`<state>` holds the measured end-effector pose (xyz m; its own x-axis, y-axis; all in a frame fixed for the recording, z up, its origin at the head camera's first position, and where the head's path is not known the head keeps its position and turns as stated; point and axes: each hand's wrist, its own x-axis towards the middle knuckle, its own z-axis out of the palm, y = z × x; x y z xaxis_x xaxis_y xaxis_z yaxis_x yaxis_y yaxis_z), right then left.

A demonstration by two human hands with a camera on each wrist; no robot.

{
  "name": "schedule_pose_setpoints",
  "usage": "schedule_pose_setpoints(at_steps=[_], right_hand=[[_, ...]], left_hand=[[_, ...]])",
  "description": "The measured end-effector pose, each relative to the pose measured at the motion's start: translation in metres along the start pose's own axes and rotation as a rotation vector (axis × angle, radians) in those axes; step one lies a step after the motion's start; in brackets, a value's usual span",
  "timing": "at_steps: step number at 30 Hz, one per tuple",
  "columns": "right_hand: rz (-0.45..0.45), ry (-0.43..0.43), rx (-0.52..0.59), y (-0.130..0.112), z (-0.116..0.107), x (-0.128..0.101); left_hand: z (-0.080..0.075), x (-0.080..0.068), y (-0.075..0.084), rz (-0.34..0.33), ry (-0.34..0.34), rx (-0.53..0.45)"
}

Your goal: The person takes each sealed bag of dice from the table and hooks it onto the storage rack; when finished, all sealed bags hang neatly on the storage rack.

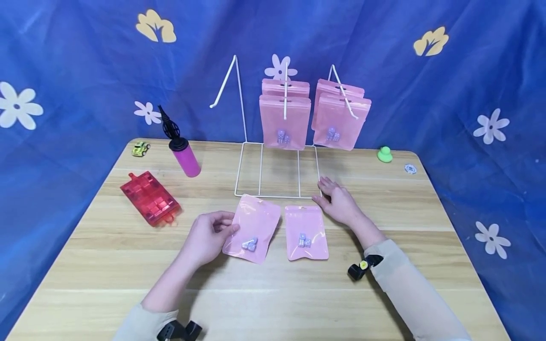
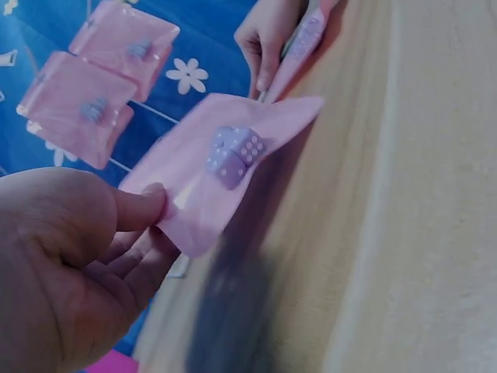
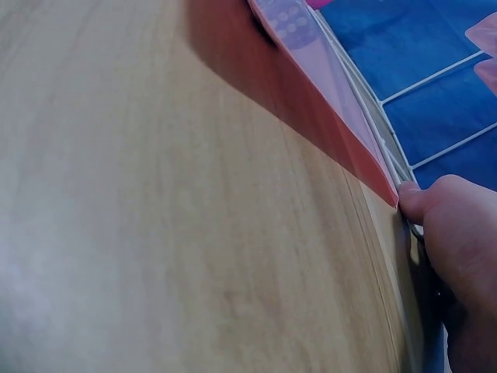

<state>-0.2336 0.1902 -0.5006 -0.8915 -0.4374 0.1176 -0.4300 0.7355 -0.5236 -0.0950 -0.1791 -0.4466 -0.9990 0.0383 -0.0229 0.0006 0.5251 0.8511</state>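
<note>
While the white wire display rack [image 1: 277,166] stood at the back middle of the wooden table [image 1: 106,265], the person's left hand [image 1: 207,237] pinched the near left edge of a pink zip pouch [image 1: 252,228] just in front of the rack's base. Thumb on top and fingers curled beneath, it held the pouch's edge raised off the wood, as the left wrist view showed. Inside that pouch sat a few lilac dice [image 2: 235,155], bunched towards its near end.

Right of it, also in front of the rack, a second pink pouch [image 1: 305,233] lay flat with its own dice. The right hand [image 1: 339,201] rested flat, fingers straight and relaxed, at the rack's front right corner, gripping nothing; the right wrist view showed a fingertip [image 3: 415,200] touching that second pouch's corner beside the wire.

From the rack's middle and right hooks hung more pink pouches [image 1: 285,121] holding dice. Left of the rack stood a magenta balloon pump [image 1: 181,149], then a red plastic tray [image 1: 149,197] and a small yellow toy car [image 1: 140,148]. Right of the rack sat a green toy [image 1: 385,154].
</note>
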Motion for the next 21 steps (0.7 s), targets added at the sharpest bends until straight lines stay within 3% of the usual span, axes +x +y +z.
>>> schedule_pose_setpoints(at_steps=[5,13,16,21], right_hand=[[-0.003,0.006,0.003,0.000,0.000,-0.001],[0.005,0.008,0.011,-0.002,0.001,0.000],[0.009,0.007,0.011,-0.003,0.001,0.000],[0.010,0.005,-0.001,-0.002,0.000,0.000]], left_hand=[[-0.008,-0.004,0.016,0.121,0.071,-0.003],[-0.033,-0.003,0.042,0.293,0.173,-0.096],[-0.045,0.003,0.051,0.321,0.200,-0.148],[-0.066,0.017,0.061,0.309,0.256,-0.181]])
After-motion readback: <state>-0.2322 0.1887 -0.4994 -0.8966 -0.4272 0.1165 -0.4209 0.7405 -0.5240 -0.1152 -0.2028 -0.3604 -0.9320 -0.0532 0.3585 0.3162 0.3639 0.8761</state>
